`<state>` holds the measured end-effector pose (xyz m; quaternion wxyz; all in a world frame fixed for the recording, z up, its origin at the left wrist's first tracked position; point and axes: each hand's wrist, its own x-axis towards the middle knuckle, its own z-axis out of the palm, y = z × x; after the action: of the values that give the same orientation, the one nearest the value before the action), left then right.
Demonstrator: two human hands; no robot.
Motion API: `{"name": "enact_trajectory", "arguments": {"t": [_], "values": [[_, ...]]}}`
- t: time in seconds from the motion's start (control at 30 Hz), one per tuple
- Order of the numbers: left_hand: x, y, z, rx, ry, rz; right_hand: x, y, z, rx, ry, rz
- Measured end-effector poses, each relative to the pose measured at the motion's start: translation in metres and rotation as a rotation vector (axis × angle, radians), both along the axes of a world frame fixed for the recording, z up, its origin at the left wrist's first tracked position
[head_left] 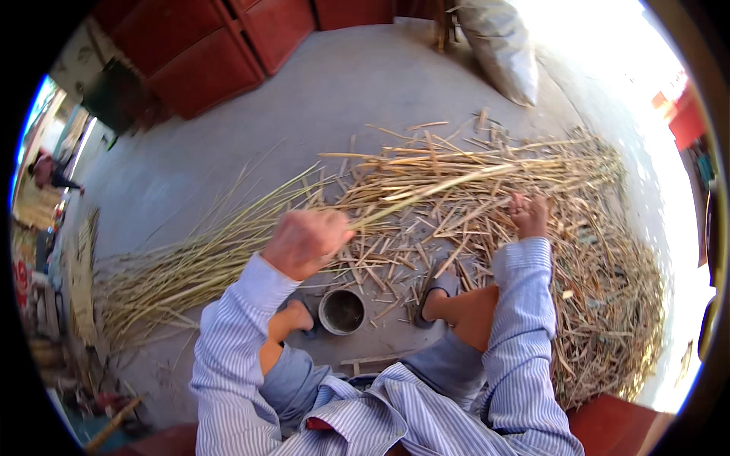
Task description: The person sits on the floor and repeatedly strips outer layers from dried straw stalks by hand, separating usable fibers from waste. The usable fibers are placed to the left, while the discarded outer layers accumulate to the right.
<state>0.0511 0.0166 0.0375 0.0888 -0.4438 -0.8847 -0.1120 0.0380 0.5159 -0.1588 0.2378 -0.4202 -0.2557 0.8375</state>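
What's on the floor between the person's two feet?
In the head view, a round pot sits between the left foot and the right foot. Loose bits of dry stalk lie between the pot and the right foot.

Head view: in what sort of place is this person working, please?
Perhaps a household or small workshop area: plant stalks and dry scraps lie on a grey floor, with a pale sack beyond.

Long, thin yellow-green stalk (426, 196), approx. straight, slants up to R over dry tan stalks (395, 169), loosely heaped.
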Motion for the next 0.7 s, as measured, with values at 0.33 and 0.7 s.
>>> {"name": "enact_trajectory", "arguments": {"t": [0.33, 0.7], "values": [[0.011, 0.056, 0.028, -0.089, 0.189, -0.193, -0.021, 0.017, -0.022, 0.023, -0.051, 0.411], [-0.034, -0.177, -0.140, -0.764, 0.095, 0.639, -0.054, -0.004, -0.036, 0.183, -0.066, 0.578]]}}
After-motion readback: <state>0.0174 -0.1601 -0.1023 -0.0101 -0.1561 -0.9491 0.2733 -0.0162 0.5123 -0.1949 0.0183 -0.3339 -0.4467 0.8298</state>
